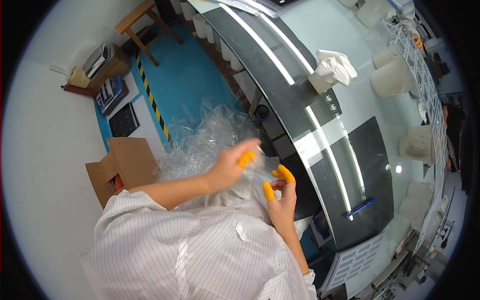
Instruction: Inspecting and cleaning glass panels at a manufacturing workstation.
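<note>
You stand at a long curved surface (350, 100) with a pale glass-like top and a dark band along its near edge, in a room with a blue floor (180, 75) and white walls. To your left a brown cardboard box (122, 167) sits open on the floor, and beside it lies a heap of clear plastic bags (205, 137).

Your left hand (232, 165) reaches out over the edge of that heap. Its fingers are loosely curled, one wears an orange finger cot (245, 160), and a bit of clear film seems to lie against the fingertips, though the blur hides whether you have hold of it.

Your right hand (281, 200) is raised just beside the left, palm toward you, fingers half open and holding nothing you can see; two of its tips wear orange cots (285, 173). Both forearms come out of a white striped coat (200, 250).

On the surface, a blue pen (360, 208) lies on a dark mat (365, 185) to your right. Farther off stands a white container stuffed with crumpled white cloth (332, 70), and several white cylindrical tubs (392, 77) line the far side.
</note>
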`<state>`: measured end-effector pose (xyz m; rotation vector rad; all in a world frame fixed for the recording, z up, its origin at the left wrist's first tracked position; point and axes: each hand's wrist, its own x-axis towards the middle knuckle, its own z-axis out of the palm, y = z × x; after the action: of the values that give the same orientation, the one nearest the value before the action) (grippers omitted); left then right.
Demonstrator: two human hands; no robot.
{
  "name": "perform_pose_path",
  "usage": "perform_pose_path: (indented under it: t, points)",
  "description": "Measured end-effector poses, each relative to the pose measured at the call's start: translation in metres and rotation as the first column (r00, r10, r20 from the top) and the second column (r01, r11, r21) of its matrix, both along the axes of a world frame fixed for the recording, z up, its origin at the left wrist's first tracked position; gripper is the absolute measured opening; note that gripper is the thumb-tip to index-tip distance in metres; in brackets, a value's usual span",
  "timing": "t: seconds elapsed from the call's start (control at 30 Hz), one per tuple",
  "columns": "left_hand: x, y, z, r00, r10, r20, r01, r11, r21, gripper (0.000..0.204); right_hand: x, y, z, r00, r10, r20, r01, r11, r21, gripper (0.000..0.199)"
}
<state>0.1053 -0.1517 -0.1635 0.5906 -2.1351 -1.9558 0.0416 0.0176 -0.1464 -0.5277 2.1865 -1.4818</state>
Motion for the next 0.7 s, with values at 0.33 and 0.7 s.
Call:
perform_pose_path:
  t: [0.33, 0.7]
  points:
    - [0.108, -0.019, -0.180, 0.661, -0.141, 0.737, 0.480, 0.834, -0.271, 0.022, 0.005, 0.041, -0.015, 0.995, -0.097, 0.038, 0.088, 0.978, 0.190, 0.031]
    - [0.043, 0.033, -0.147, 0.595, -0.487, 0.640, 0.717, 0.681, -0.149, 0.019, 0.010, 0.070, -0.021, 0.990, -0.138, -0.020, 0.140, 0.981, 0.134, 0.028]
